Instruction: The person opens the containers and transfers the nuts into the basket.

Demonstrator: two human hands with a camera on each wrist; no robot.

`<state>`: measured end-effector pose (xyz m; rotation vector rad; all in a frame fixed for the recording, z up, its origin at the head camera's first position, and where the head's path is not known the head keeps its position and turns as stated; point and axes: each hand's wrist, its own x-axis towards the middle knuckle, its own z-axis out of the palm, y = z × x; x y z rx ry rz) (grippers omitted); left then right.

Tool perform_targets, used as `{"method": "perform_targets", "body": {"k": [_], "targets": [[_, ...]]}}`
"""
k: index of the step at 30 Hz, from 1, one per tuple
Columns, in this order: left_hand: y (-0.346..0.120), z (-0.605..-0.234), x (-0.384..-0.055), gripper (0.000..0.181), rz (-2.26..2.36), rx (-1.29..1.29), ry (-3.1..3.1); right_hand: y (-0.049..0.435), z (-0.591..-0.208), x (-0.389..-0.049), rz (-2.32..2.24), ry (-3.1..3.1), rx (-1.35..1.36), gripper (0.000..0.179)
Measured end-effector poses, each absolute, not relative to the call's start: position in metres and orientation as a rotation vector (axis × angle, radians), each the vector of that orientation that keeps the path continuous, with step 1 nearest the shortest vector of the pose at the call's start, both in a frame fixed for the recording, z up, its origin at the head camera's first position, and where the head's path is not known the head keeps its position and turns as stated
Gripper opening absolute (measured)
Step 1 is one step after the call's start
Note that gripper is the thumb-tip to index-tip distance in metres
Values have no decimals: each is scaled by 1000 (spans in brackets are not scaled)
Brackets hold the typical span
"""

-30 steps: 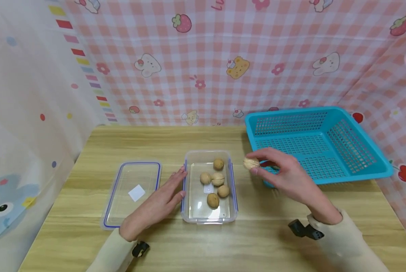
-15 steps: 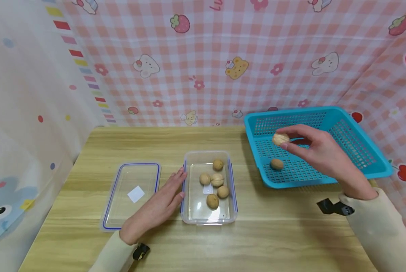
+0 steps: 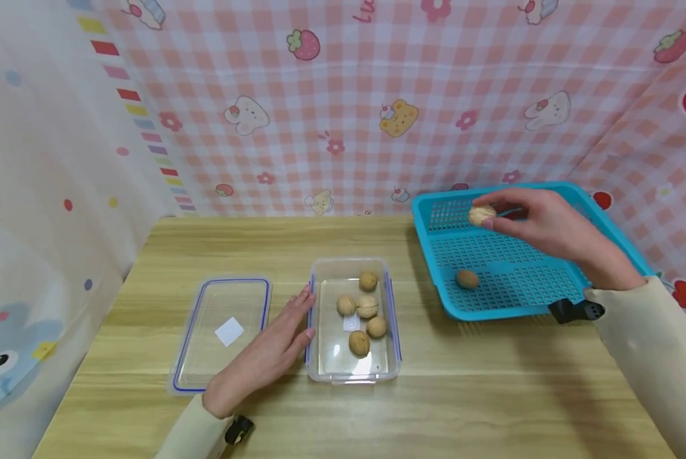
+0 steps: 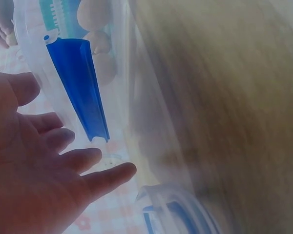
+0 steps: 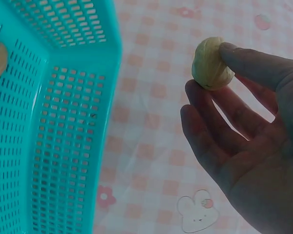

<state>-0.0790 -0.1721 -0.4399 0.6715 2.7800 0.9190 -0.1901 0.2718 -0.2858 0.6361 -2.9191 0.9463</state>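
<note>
Between thumb and fingertips, my right hand (image 3: 549, 223) pinches a pale walnut (image 3: 481, 215) above the blue plastic basket (image 3: 443, 290). The right wrist view shows that walnut (image 5: 212, 64) held at the fingertips, beside the basket's wall (image 5: 105, 97). Another walnut (image 3: 467, 279) lies on the basket floor near its left front corner. My left hand (image 3: 268, 350) has its fingers extended, fingertips at the left side of a clear storage box (image 3: 328, 363). Several walnuts (image 3: 367, 306) lie inside that box. In the left wrist view, the fingers spread beside the box's blue latch (image 4: 78, 83).
To the left of the box a clear lid (image 3: 205, 344) with a blue seal lies flat on the wooden table (image 3: 458, 408), partly behind my left hand. A pink checked cloth (image 3: 343, 95) hangs along the table's back edge.
My right hand has carried the pinched walnut from beside the storage box to the right and back, up over the basket. The walnut in the basket is now uncovered. My left hand stays put.
</note>
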Motion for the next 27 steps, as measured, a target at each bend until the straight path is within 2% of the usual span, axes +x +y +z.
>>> {"method": "perform_targets", "body": {"k": [12,27], "targets": [[-172,-442,-80,62,959,691,2780,270,-301,-236,1043,-3042,641,34],[-172,-444,-78,62,989,705,2798,270,-347,-268,1040,-3133,693,31]]}}
